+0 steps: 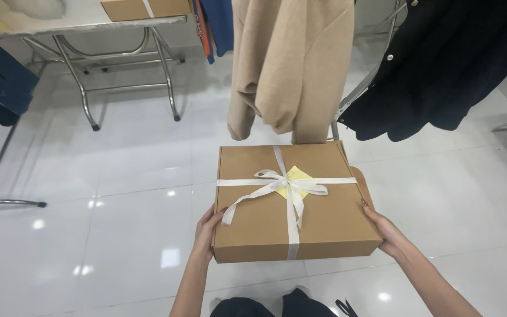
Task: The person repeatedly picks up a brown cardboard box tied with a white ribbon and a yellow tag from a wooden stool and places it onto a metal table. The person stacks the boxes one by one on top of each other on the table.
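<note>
Flat brown cardboard box (318, 220) held level above the white tiled floor (118, 194), between both hands. Left hand (206, 230) clasps its left side wall, right hand (387, 230) its right; long axis runs hand to hand. Cream ribbon bow (286, 185) over yellow diamond card (294, 181) sits at lid centre.

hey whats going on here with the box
A person holds a flat brown cardboard box up over a white tiled floor, left hand on its left side, right hand on its right. A white ribbon is tied in a bow over a yellow card. Coats hang behind.
</note>
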